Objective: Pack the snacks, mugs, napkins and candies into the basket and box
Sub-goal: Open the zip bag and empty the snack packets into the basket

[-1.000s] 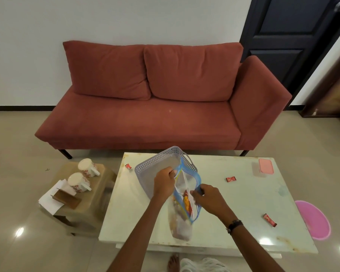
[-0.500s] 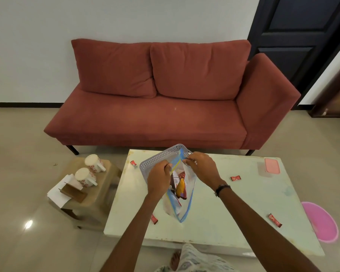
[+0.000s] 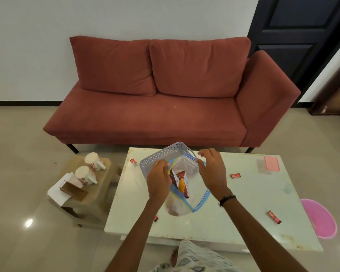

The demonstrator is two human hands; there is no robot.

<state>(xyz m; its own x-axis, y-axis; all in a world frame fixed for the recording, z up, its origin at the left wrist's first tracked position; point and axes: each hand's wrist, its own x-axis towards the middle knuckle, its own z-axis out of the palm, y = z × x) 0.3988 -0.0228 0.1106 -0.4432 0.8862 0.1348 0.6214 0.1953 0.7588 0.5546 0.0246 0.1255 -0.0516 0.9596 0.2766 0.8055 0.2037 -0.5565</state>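
1. A red candy [image 3: 155, 218] lies near the tabletop's [image 3: 243, 205] near-left part, just beside the left forearm, and another red candy [image 3: 274, 217] lies toward the near-right edge.
2. A clear zip bag [image 3: 192, 195] with a blue strip at its mouth lies at the middle of the tabletop, its near end resting on the surface, its far end reaching into the grey basket [image 3: 161, 156]. Snack packets [image 3: 180, 181] show inside it, between the two hands.
3. The left hand [image 3: 158, 180] comes in from the near edge, back of the hand up, fingers curled over the bag's left rim and grasping it.
4. The right hand [image 3: 212, 169] is held above the bag's right side, wrist bearing a dark band, fingers spread and relaxed with nothing in them; thumb and forefinger are close to the bag's far edge, and whether they touch it I cannot tell.
5. The basket stands tilted behind the hands, near the far-left part of the tabletop.
6. More candies lie apart: one [image 3: 133, 160] by the far-left corner, one [image 3: 235, 175] right of the right hand.
7. A pink-lidded box [image 3: 271, 163] sits by the far-right corner.
8. Left of the table, two mugs [image 3: 86, 174] and white napkins [image 3: 57, 193] rest on a low stool [image 3: 98, 193].
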